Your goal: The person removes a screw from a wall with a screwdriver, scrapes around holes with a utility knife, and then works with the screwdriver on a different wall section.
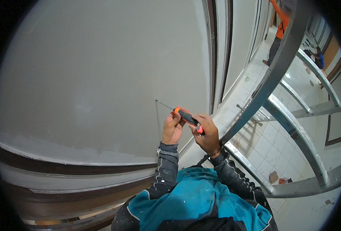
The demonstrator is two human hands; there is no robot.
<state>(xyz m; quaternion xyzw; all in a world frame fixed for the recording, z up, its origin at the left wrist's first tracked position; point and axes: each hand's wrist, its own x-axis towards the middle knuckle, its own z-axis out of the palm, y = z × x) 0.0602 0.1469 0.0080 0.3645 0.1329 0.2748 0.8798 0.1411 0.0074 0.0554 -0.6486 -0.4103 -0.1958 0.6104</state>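
Screwdriver (186, 116): black handle, orange-red ends, slim straight metal shaft, dark tip. Left hand (172, 130), right hand (208, 134) both clamped on it.

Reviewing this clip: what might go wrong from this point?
The screwdriver appears to meet the grey panel at its tip, so a slip might scratch that surface. The left hand grips close to the shaft, so its fingers might get scraped. The right hand works close to the metal frame and might knock it.
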